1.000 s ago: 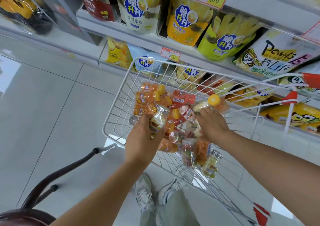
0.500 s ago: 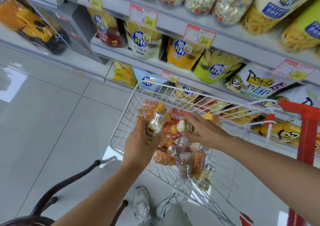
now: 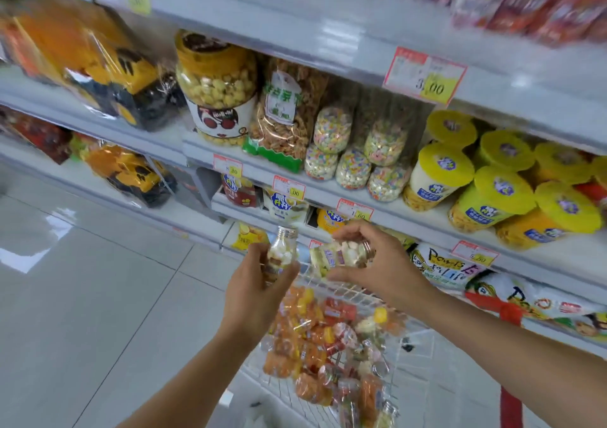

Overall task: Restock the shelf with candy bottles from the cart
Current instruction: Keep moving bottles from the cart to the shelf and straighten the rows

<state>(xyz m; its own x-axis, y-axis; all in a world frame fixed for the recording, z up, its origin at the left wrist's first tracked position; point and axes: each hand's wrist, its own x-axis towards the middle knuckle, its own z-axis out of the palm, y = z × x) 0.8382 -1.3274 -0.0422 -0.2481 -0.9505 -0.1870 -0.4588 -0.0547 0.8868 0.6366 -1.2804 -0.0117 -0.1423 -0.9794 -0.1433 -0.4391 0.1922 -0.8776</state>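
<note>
Your left hand [image 3: 253, 296] grips an upright bottle [image 3: 281, 255], right hand [image 3: 384, 266] pinches a sideways bottle [image 3: 335, 255] just beside it; knock them together and you could drop one.

Bright, motion-blurred, edges bowed; glare on floor [image 3: 49, 247].

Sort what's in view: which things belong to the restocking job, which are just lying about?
Job: left hand gripping bulb-shaped bottle; right hand holding second bottle; cart with remaining bottles; shelf.
Lying about: popcorn jar; yellow-lidded tubs; toy trucks; price tag.
</note>
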